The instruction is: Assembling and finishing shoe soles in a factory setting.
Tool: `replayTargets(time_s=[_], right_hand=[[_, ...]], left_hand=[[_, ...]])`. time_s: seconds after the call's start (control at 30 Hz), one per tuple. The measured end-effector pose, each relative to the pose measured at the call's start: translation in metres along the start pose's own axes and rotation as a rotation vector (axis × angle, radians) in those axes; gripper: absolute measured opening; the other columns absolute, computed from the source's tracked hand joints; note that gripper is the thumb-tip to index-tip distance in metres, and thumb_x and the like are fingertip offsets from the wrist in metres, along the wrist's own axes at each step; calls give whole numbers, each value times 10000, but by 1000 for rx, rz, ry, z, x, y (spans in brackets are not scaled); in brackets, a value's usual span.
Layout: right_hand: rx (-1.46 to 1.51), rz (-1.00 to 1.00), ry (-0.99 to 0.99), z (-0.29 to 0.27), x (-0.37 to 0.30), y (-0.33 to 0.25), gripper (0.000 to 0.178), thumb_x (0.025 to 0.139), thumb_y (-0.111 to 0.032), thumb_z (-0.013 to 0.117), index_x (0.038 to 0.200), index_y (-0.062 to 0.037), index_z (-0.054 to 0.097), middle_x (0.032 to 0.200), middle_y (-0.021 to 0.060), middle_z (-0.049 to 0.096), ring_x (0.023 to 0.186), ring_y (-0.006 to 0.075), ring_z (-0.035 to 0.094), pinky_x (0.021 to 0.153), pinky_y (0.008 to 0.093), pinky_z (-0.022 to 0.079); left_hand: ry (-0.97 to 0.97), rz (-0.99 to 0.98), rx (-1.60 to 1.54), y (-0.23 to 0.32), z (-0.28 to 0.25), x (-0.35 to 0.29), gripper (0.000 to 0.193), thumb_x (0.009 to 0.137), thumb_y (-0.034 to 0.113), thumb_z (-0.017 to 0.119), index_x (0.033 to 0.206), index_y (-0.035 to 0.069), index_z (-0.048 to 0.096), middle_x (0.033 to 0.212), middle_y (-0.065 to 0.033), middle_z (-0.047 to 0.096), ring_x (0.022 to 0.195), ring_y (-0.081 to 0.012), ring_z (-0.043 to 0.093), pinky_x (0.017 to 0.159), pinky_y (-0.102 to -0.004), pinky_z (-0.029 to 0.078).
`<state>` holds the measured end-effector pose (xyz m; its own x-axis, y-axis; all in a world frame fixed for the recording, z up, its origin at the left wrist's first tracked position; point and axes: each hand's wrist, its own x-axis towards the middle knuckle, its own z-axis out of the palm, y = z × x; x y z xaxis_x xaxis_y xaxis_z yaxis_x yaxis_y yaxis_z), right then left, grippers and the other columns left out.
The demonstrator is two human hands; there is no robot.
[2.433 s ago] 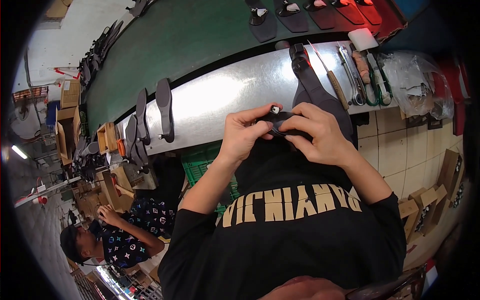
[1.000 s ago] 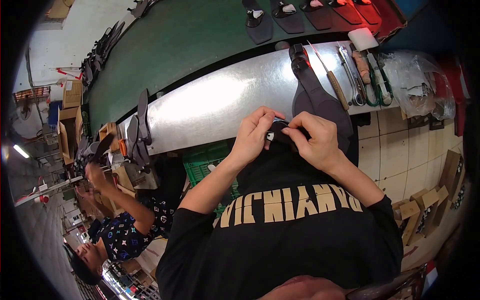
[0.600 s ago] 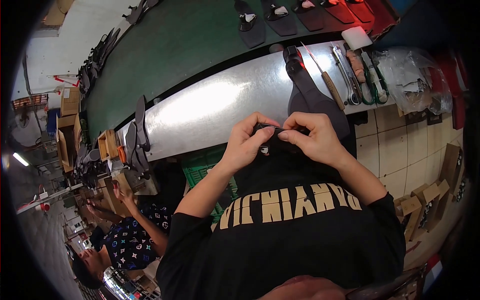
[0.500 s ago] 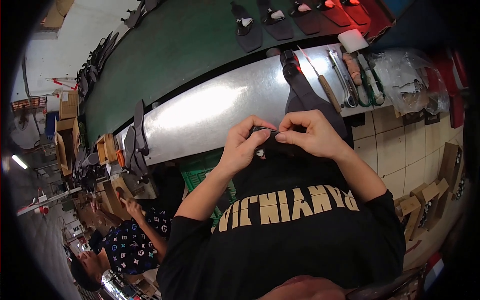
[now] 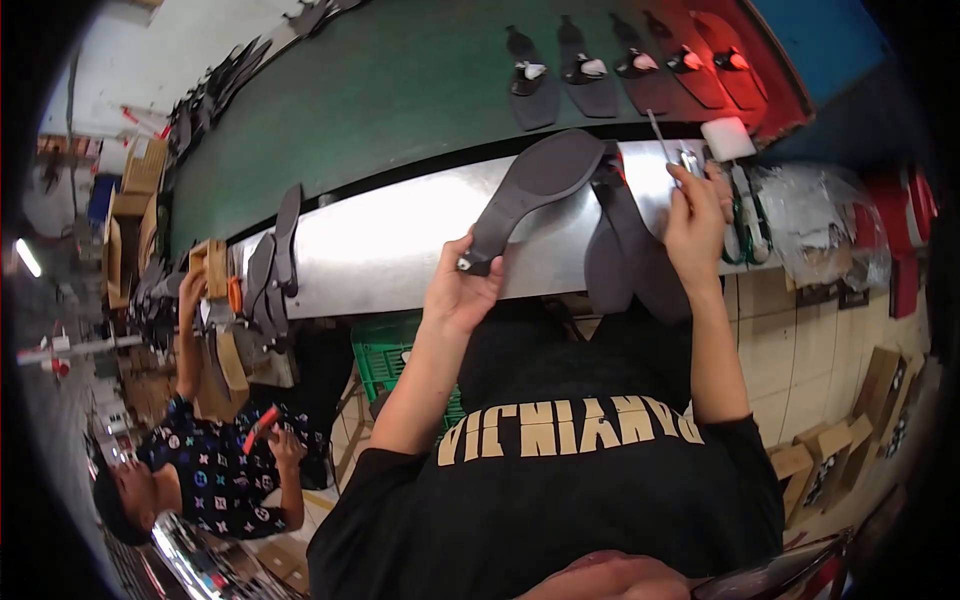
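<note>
Sandal sole (image 5: pixel 548 178) sat pinched in your left hand (image 5: pixel 462 292); your right hand (image 5: pixel 696 222) curled at the awl (image 5: pixel 660 137), grip unclear.

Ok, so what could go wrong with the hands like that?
The left hand grips the dark sole by one narrow end, so it might slip or tip. The right hand is at a thin metal tool; if its tip is sharp, it could poke a finger.

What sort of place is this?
Probably a shoemaking workshop: dark soles with straps lie in a row on a green work surface, the left hand holds another sole, and a co-worker nearby grips a red tool.
</note>
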<state>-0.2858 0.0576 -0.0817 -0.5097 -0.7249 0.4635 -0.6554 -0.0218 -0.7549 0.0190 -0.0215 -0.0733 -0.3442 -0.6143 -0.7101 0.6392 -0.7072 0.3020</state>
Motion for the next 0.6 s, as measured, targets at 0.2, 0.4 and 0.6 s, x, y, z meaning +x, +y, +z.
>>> replayTargets(time_s=[0.2, 0.4, 0.6], right_hand=[[739, 475, -716, 5, -52, -112, 459, 920, 20, 528, 1370, -63, 563, 709, 9, 568, 659, 65, 531, 640, 214, 439], [592, 197, -569, 26, -77, -92, 461, 932, 5, 556, 1391, -2, 511, 742, 23, 599, 651, 77, 533, 633, 216, 442], [967, 735, -754, 12, -71, -91, 413, 997, -102, 532, 1396, -3, 490, 759, 6, 574, 592, 35, 488, 485, 167, 366]], left_hand=[[-63, -133, -97, -26, 33, -11, 188, 887, 232, 678, 988, 85, 618, 909, -48, 665, 784, -128, 633, 518, -206, 460], [-124, -229, -127, -39, 38, -21, 111, 878, 224, 683, 900, 138, 616, 852, 12, 649, 666, -90, 550, 443, -211, 315], [-97, 44, 52, -46, 33, -24, 224, 957, 314, 582, 904, 100, 622, 824, 0, 647, 676, -92, 554, 484, -237, 351]])
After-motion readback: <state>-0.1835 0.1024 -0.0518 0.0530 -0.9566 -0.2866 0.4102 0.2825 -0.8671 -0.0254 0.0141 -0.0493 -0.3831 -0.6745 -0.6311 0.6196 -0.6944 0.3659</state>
